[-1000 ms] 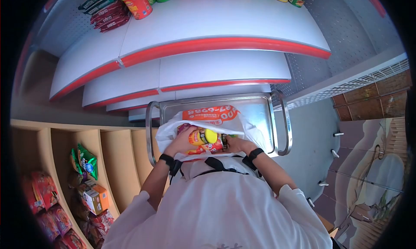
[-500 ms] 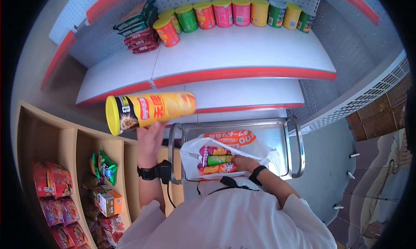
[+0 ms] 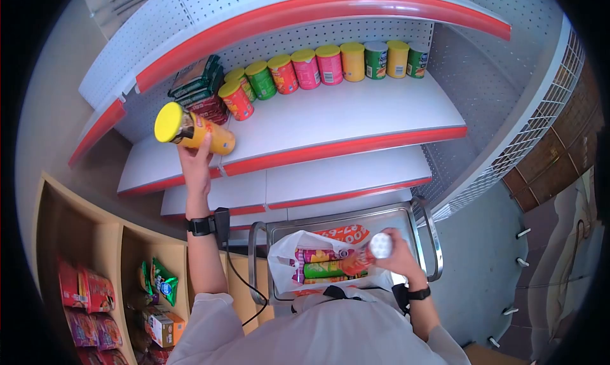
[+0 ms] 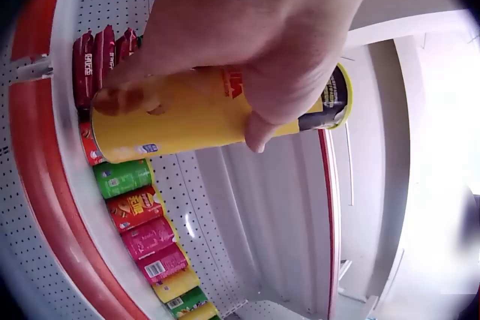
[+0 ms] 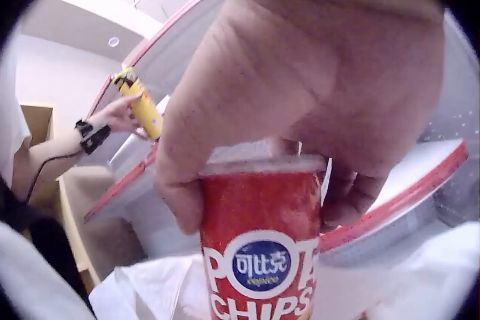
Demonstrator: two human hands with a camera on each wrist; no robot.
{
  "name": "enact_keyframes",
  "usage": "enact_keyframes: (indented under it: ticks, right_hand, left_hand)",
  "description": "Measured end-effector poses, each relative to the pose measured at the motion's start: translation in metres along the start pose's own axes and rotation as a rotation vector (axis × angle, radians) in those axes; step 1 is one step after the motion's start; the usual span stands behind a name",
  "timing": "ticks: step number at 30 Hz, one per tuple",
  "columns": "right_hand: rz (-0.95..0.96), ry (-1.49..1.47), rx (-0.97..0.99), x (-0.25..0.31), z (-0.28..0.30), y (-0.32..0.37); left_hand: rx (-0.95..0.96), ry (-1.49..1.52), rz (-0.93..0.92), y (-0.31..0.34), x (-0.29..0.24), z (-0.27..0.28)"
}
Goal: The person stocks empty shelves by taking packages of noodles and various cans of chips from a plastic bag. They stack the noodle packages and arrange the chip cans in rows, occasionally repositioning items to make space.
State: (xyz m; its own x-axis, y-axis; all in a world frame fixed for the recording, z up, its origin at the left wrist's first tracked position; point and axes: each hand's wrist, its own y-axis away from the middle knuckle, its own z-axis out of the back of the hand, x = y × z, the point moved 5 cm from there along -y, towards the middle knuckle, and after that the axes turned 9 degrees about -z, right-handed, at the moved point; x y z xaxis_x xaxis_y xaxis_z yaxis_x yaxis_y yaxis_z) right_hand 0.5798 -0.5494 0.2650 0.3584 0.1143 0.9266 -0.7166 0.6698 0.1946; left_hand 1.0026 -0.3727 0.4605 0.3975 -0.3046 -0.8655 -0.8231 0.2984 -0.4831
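My left hand (image 3: pixel 196 169) grips a yellow chip canister (image 3: pixel 215 136) with a yellow lid, tilted over the left front of the middle shelf (image 3: pixel 343 114). In the left wrist view, thumb and fingers wrap its side. Low over the white plastic bag (image 3: pixel 279 263), my right hand (image 3: pixel 401 262) holds a red potato chip canister (image 5: pixel 261 215) near its pale lid, fingers around the top. Inside the bag lie a green canister (image 3: pixel 323 269) and a purple-and-red pack (image 3: pixel 318 255). The bag sits on a metal cart (image 3: pixel 394 213).
A row of chip canisters (image 3: pixel 329 66) lines the back of the shelf, with stacked dark green and red packs (image 3: pixel 202 85) at its left end. Wooden shelving (image 3: pixel 117 250) with snacks stands at left. A wire grid panel (image 3: pixel 540 117) borders the right side.
My left hand has lifted the yellow canister from the bag and carried it up and forward to the shelf. My right hand has risen from inside the bag with the red canister.
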Motion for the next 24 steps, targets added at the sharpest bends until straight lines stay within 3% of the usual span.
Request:
enact_keyframes:
  ticks: [3,5,7,8,9,12,14,15,17,19,21,22,24]
  right_hand:
    - [0.094,-0.661,-0.233,-0.026,0.05,0.012]
    - [0.112,-1.449,-0.124,-0.022,0.068,0.015]
    - [0.15,-1.474,-0.13,-0.01,0.07,0.021]
    - [0.17,-1.512,0.036,-0.032,0.07,0.018]
    - [0.005,-1.465,0.014,-0.039,0.064,0.022]
    - [-0.08,-1.226,0.075,-0.046,0.057,0.022]
    - [-0.128,-1.588,-0.015,-0.048,0.062,0.018]
    - [-0.135,-1.589,-0.014,-0.036,0.062,0.017]
    - [0.051,-1.723,-0.075,-0.004,0.07,0.015]
    - [0.017,-1.42,0.036,-0.009,0.067,0.008]
    - [0.079,-1.122,0.026,0.004,0.07,0.01]
    - [0.081,-1.122,0.025,0.012,0.07,0.009]
    - [0.071,-1.532,0.084,0.019,0.069,0.008]
  left_hand:
    - [-0.071,-0.046,0.045,-0.01,0.002,0.014]
    - [-0.103,-0.068,0.051,-0.021,0.008,0.028]
    - [-0.156,-0.144,-0.02,-0.034,0.01,0.045]
    - [-0.16,-0.147,-0.028,-0.04,0.01,0.052]
    - [-0.197,-0.167,-0.03,-0.044,0.008,0.058]
    - [-0.248,-0.199,0.002,-0.049,0.012,0.07]
    - [-0.26,-0.21,0.033,-0.051,0.019,0.075]
    - [-0.222,-0.207,0.013,-0.052,0.022,0.075]
    - [-0.183,-0.201,-0.009,-0.053,0.027,0.073]
    - [-0.045,-0.201,0.036,-0.053,0.038,0.064]
    - [0.008,-0.236,0.062,-0.055,0.056,0.065]
    - [0.05,-0.294,0.061,-0.054,0.059,0.06]
    - [0.059,-0.338,0.071,-0.048,0.064,0.053]
